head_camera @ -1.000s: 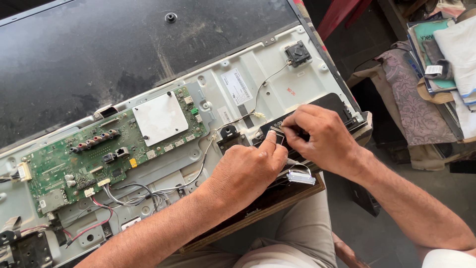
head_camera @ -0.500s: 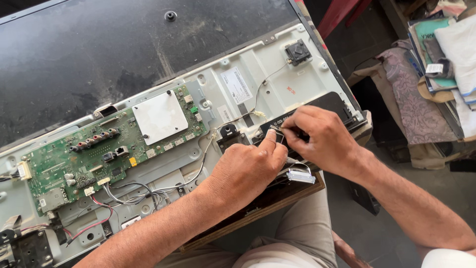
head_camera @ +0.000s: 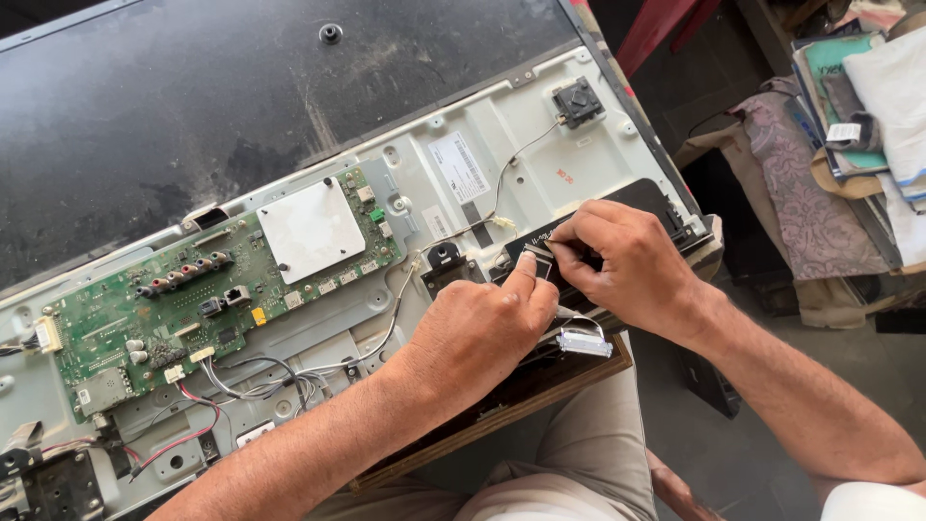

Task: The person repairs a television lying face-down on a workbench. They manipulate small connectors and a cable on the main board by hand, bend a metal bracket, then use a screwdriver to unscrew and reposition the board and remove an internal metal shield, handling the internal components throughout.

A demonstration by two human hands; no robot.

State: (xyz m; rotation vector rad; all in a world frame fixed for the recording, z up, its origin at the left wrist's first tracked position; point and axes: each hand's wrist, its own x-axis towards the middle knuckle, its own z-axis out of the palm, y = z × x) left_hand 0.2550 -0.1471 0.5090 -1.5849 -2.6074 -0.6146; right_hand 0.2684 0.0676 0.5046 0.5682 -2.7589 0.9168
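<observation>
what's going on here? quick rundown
A person has an opened flat-panel TV lying face down on a wooden board, back cover off. Both hands meet at the panel's lower edge: the left hand and right hand pinch a small flat ribbon-cable connector by a black strip board. Another ribbon cable end hangs loose just below. The green main board with its white shield sits untouched to the left.

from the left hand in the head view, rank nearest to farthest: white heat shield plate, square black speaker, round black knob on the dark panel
From the left hand:
1. White heat shield plate, on the green board to its left.
2. Square black speaker, up and to the right on the white chassis.
3. Round black knob, near the top edge of the dark panel.
</observation>
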